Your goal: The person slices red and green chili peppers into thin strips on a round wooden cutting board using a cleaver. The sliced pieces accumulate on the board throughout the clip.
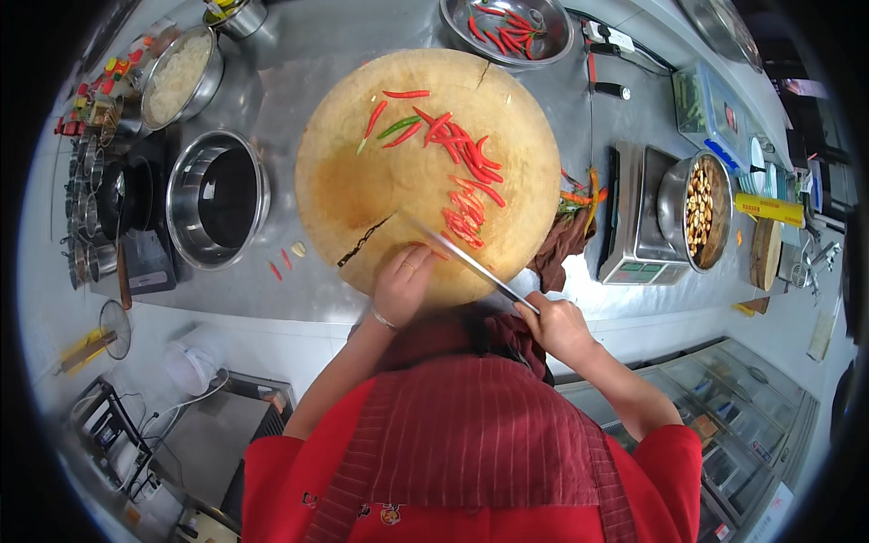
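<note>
In my right hand (558, 328) is the handle of a kitchen knife (471, 264), its long blade slanting up and left over the near part of a round wooden cutting board (339, 154). My left hand (405, 282) rests at the board's near edge, left of the blade, fingers closed on a red chili pepper (435, 251) that they mostly cover. Sliced red chili pieces (463, 215) lie just beyond the blade. Farther off are a pile of whole red chilies (460, 145) and one green chili (399, 127). A dark crack runs through the board left of my hand.
A metal bowl (563, 41) of red chilies stands behind the board. To the left is a steel basin (262, 204); beyond it, a bowl of white food (215, 77). On the right, a scale (625, 217) stands beside a bowl of brown slices (701, 204). A brown cloth (563, 249) touches the board.
</note>
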Demonstrator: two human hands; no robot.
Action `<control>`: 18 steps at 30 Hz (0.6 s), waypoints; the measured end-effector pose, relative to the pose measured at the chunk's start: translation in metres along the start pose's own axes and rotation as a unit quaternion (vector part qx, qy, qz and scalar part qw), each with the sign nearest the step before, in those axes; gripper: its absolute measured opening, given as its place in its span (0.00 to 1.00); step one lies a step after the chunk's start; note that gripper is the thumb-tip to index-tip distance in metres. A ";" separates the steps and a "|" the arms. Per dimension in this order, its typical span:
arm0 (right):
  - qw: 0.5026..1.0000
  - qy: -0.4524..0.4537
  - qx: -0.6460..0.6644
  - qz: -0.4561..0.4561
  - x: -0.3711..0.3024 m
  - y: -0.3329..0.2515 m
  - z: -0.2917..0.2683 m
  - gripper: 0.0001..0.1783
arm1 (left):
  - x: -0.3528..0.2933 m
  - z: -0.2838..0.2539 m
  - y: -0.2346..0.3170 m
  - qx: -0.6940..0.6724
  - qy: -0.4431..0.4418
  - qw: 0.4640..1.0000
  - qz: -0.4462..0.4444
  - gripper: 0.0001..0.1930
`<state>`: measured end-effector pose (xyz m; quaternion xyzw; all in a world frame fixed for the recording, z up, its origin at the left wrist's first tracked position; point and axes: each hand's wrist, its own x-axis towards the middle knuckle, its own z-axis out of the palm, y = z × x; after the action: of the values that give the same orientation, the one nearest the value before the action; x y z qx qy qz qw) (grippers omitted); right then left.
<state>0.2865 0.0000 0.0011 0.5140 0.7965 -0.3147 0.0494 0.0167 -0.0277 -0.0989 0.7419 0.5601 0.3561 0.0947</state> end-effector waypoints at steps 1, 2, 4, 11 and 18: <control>1.000 0.006 0.018 0.005 0.000 0.004 0.000 0.15 | 0.002 0.001 -0.002 0.000 0.002 1.000 0.004 0.13; 1.000 0.014 0.024 0.006 0.000 0.004 0.000 0.15 | 0.002 0.001 -0.002 0.002 0.001 1.000 0.008 0.13; 0.999 0.028 0.039 0.007 -0.002 0.004 0.000 0.16 | 0.001 0.000 -0.001 0.007 -0.002 1.000 0.013 0.14; 0.997 -0.038 -0.049 -0.039 -0.008 -0.012 -0.047 0.18 | -0.003 0.001 -0.006 0.019 -0.015 0.999 0.034 0.17; 0.996 -0.076 -0.047 -0.029 -0.002 -0.013 -0.053 0.18 | -0.001 -0.002 -0.006 0.012 -0.024 0.999 0.033 0.17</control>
<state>0.2896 0.0239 0.0506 0.4618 0.8191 -0.3165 0.1250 0.0108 -0.0273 -0.1007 0.7694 0.5373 0.3341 0.0875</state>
